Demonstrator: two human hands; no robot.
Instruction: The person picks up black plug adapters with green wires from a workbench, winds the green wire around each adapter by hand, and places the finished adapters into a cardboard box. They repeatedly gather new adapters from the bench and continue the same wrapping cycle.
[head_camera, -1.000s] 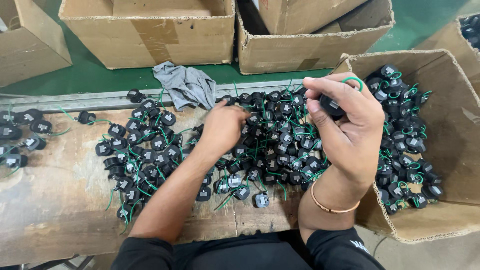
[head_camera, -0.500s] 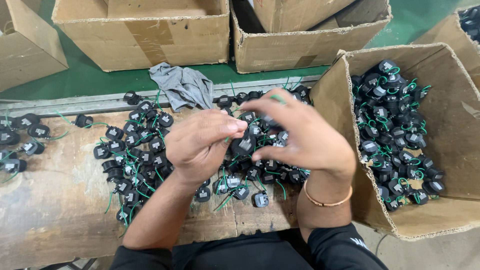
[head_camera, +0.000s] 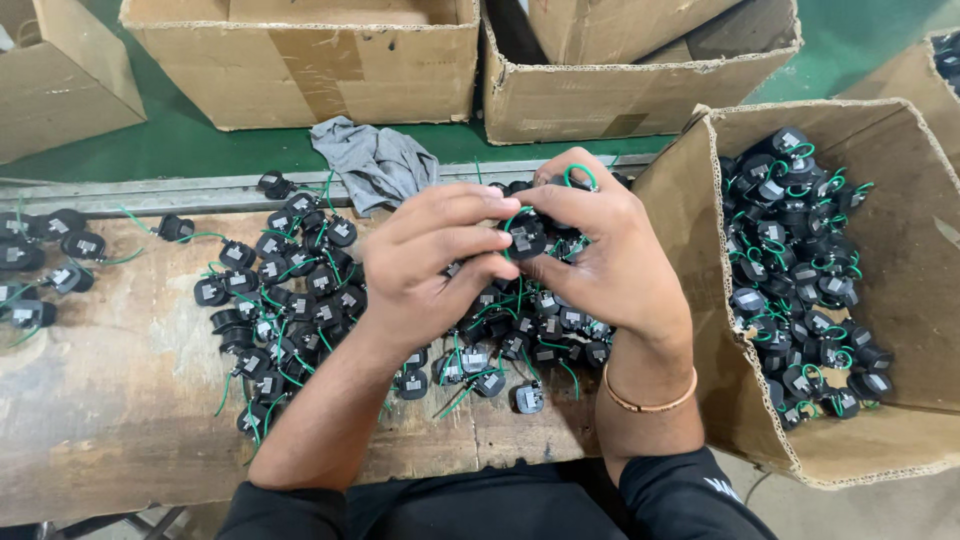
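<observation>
Scattered black coil parts (head_camera: 290, 290) with green wires across the worn wooden surface (head_camera: 110, 400). Left hand (head_camera: 430, 265) and right hand (head_camera: 600, 260) meeting above the pile, fingers of both pinched on one small black part (head_camera: 526, 238). Grey cloth (head_camera: 375, 160) behind. Farther right, open cardboard box (head_camera: 700, 300) full of the same parts.

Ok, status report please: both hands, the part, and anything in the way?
Both hands pinch one black part, green wire looped. Above loose pile on bench. Nothing blocking.
</observation>
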